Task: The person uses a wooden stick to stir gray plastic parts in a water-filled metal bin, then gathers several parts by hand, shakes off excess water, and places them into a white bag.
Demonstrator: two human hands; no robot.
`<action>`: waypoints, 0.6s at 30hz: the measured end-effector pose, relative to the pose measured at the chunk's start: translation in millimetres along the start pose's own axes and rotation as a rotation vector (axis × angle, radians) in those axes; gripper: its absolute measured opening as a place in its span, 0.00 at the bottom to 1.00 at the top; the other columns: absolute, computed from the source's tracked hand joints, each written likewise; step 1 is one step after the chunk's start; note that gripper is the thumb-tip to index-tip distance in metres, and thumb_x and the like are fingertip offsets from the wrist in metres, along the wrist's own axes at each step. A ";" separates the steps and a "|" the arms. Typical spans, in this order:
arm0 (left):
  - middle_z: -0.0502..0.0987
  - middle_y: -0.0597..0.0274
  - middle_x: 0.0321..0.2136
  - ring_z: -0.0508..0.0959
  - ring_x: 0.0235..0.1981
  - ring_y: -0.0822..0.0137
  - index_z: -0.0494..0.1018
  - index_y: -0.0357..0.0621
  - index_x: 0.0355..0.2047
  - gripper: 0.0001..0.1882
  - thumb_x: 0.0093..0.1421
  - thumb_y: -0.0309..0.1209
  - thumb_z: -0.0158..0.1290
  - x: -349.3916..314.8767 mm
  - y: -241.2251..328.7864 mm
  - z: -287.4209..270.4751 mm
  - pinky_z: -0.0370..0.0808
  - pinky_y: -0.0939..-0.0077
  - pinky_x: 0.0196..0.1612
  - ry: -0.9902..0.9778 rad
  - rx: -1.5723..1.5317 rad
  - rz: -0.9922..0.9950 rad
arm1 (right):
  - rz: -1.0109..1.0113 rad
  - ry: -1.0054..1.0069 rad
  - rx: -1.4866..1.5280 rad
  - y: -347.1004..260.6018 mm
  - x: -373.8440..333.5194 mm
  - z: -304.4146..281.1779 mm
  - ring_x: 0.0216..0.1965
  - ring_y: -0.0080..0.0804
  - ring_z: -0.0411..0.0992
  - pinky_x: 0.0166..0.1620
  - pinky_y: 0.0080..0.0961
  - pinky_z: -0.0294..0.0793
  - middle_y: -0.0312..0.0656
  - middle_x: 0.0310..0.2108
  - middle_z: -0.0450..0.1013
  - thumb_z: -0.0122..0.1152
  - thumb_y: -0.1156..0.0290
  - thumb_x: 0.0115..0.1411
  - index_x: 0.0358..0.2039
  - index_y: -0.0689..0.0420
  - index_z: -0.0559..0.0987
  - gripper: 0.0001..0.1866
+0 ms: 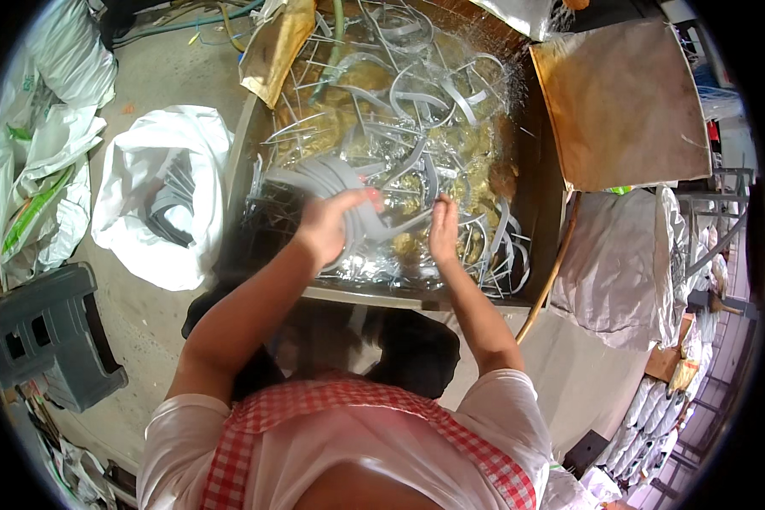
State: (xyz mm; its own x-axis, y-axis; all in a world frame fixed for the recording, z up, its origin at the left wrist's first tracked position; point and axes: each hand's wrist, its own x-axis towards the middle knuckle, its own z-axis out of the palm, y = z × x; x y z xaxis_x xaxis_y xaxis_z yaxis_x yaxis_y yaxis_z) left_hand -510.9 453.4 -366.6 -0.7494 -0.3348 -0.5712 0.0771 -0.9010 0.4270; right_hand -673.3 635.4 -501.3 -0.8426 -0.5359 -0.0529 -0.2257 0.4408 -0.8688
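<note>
A bundle of grey curved plastic strips (327, 180) is gripped by my left hand (336, 223), thumb across the strips. The bundle hangs over the near half of a metal tub (374, 298) of water. At its right, my right hand (444, 231) has its fingers pressed together on the end of one curved strip (408, 224), which reaches across from the left hand. Many more loose strips (425, 98) lie tangled in the rippling water, some straight, some bent into arcs. My left hand is slightly blurred and its fingertips are hidden behind the bundle.
Left of the tub stands an open white sack (123, 191) with grey strips (174, 200) inside. A dark grey plastic stool (51, 336) is farther left. A brown-stained board (625, 106) and a large pale sack (616, 263) flank the right side. A hose (338, 34) enters at the back.
</note>
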 end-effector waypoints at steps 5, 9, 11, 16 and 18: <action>0.70 0.51 0.40 0.71 0.45 0.52 0.63 0.41 0.45 0.21 0.50 0.26 0.54 -5.0 18.6 -0.8 0.67 0.56 0.50 -0.199 -0.092 0.065 | -0.343 -0.687 -1.041 38.7 -11.9 2.1 0.56 0.42 0.57 0.60 0.43 0.48 0.47 0.49 0.65 0.52 0.70 0.52 0.51 0.54 0.65 0.24; 0.72 0.54 0.35 0.74 0.37 0.56 0.66 0.42 0.43 0.20 0.48 0.26 0.53 -7.2 28.9 -8.7 0.70 0.58 0.46 -0.247 -0.031 0.194 | -0.266 -0.743 -1.233 44.7 1.1 17.7 0.59 0.38 0.54 0.63 0.43 0.40 0.44 0.53 0.63 0.45 0.72 0.55 0.53 0.50 0.65 0.23; 0.73 0.56 0.31 0.75 0.32 0.60 0.66 0.40 0.44 0.21 0.47 0.25 0.51 -8.7 31.4 -2.8 0.71 0.62 0.42 -0.294 -0.038 0.219 | -0.339 -0.786 -1.290 43.6 7.8 5.6 0.57 0.38 0.57 0.61 0.42 0.44 0.44 0.51 0.64 0.45 0.72 0.55 0.50 0.49 0.68 0.20; 0.75 0.57 0.32 0.76 0.34 0.64 0.68 0.39 0.45 0.21 0.48 0.24 0.53 0.7 10.2 -18.9 0.72 0.69 0.42 -0.180 0.659 0.297 | -0.602 -0.641 -1.042 -34.4 19.8 -68.6 0.43 0.35 0.64 0.47 0.37 0.56 0.40 0.36 0.68 0.45 0.72 0.52 0.34 0.49 0.76 0.11; 0.77 0.56 0.35 0.77 0.36 0.67 0.72 0.42 0.44 0.19 0.49 0.29 0.55 2.0 1.0 -16.2 0.71 0.75 0.42 -0.171 0.902 0.381 | -0.789 -0.510 -1.081 -68.4 28.3 -86.8 0.37 0.35 0.63 0.43 0.35 0.57 0.38 0.27 0.65 0.45 0.71 0.51 0.27 0.50 0.75 0.08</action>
State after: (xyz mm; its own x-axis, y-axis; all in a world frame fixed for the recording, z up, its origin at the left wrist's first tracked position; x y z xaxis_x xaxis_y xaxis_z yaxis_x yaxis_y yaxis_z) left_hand -501.8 447.3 -378.6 -0.8688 -0.4500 -0.2064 -0.1432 -0.1707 0.9749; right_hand -724.1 652.6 -400.7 -0.1117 -0.9876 -0.1104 -0.9936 0.1092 0.0290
